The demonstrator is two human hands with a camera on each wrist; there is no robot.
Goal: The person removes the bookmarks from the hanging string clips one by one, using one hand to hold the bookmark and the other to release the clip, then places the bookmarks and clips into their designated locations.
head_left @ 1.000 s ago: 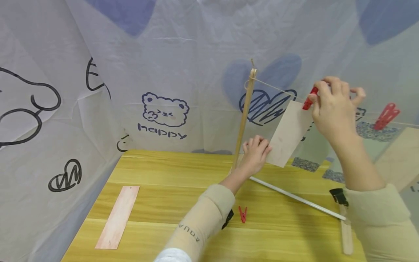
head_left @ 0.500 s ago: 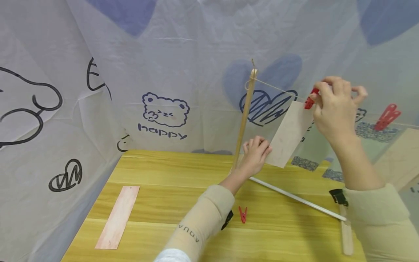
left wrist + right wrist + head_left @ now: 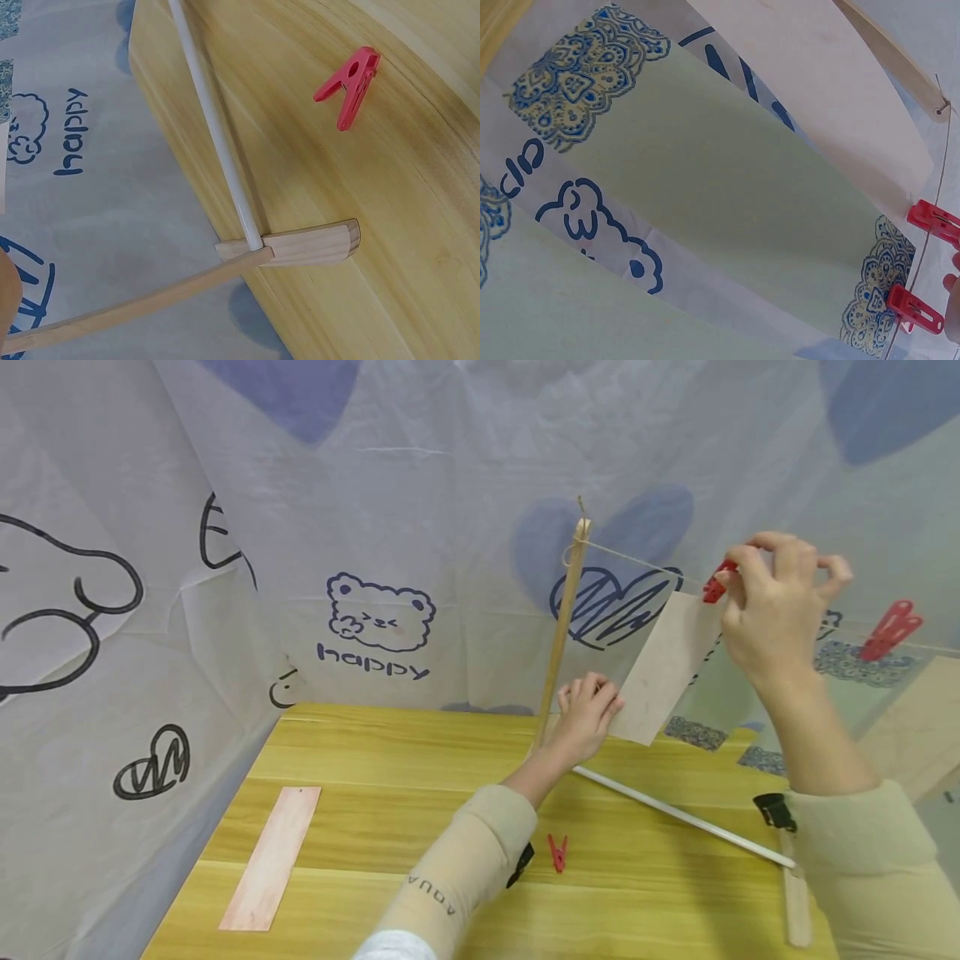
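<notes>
Near the left end of a thin string (image 3: 637, 560), my right hand (image 3: 776, 606) pinches a red clothespin (image 3: 717, 583) at the top edge of a plain pale card (image 3: 660, 672). In the right wrist view that clothespin (image 3: 934, 217) sits at the card's upper end, across the string, with only fingertips showing at the right edge. My left hand (image 3: 588, 714), fingers curled, holds the lower left edge of the pale card, which hangs at a slant. A green card (image 3: 705, 187) with blue patterned ends hangs beside it under another red clothespin (image 3: 917, 309).
A wooden post (image 3: 564, 627) carries the string; a white rod (image 3: 682, 814) runs from its base to a wooden foot (image 3: 797, 906). One loose red clothespin (image 3: 558, 853) and a pinkish strip (image 3: 272, 860) lie on the table. Farther right, another clothespin (image 3: 891, 631) grips a patterned card.
My right hand and the clothespin have shifted slightly to the right along the card's top edge. The left hand has stayed in place at the lower edge.
</notes>
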